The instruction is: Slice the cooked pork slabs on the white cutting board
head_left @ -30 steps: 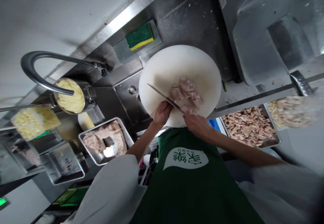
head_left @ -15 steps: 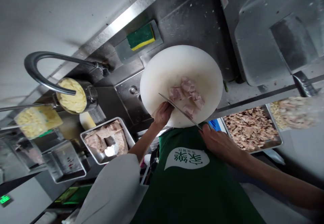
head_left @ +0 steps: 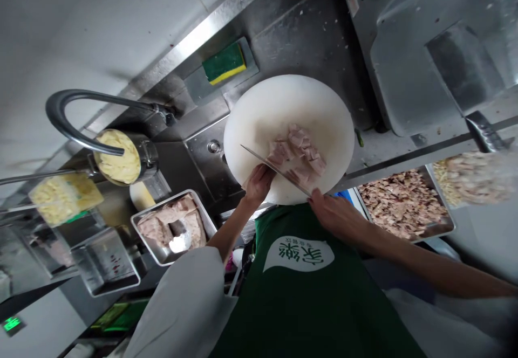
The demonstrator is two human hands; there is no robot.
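Note:
My right hand is closed around the handle of a long knife. The blade slants across the near part of a round white cutting board, its tip toward the left. Close against the blade's left side is my left hand, fingers curled together over the board; whatever lies under them is hidden. Beyond the blade, several cut pieces of pale pink meat lie in a loose cluster on the board.
A sink and curved faucet are to the left, with a tray of large meat pieces. On the right sits a tray of chopped meat. A green-yellow sponge lies behind the board.
The knife has slid forward and left across the board, and my right hand has moved with it. My left hand stays nearly in place beside the blade.

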